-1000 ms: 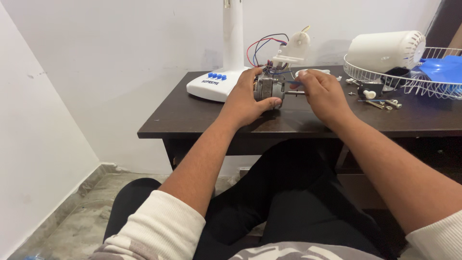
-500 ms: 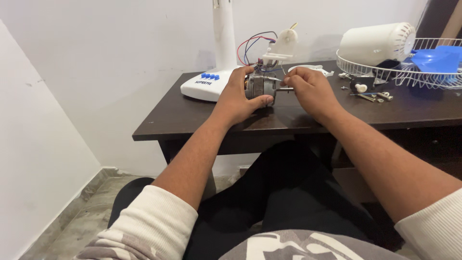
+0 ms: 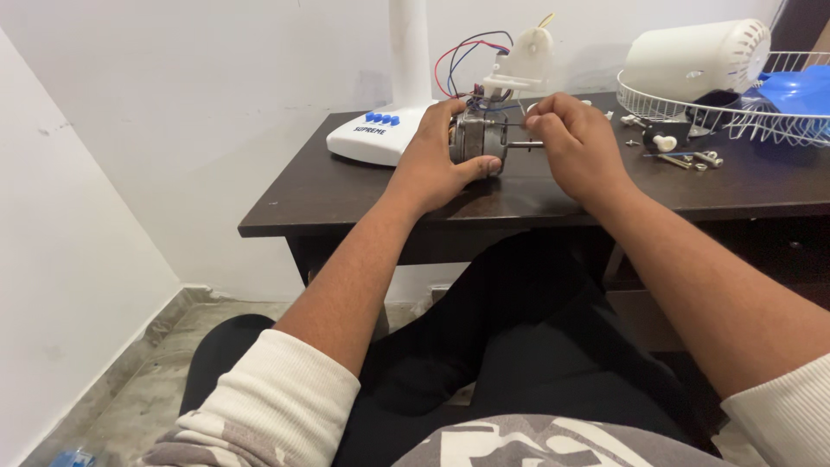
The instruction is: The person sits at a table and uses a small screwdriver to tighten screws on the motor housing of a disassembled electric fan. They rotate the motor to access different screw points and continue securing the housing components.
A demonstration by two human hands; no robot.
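Fan motor (image 3: 477,138), a small grey metal cylinder with a steel shaft pointing right, sits near the middle of a dark wooden desk (image 3: 363,186), held between a seated person's two hands. Behind it a white fan base (image 3: 376,138) with a row of blue buttons carries a white upright column (image 3: 410,47) against the pale wall. At the desk's right end a white wire guard (image 3: 692,108) lies flat, holding a white ribbed motor cover (image 3: 696,59) and a blue fan blade (image 3: 795,89).

Left hand (image 3: 437,160) wraps the motor's left side, fingers over the top and thumb curled under the front, clamped on the casing. Right hand (image 3: 579,143) hovers just beside the shaft end, fingers bunched together and pinching a thin wire (image 3: 519,125) that runs to the motor's top. Above the motor stands a white plastic gear housing (image 3: 523,56), with red, blue and black leads (image 3: 462,56) looping to it. Loose screws (image 3: 692,159) and a small white knob (image 3: 664,143) lie scattered on the desk near the guard.
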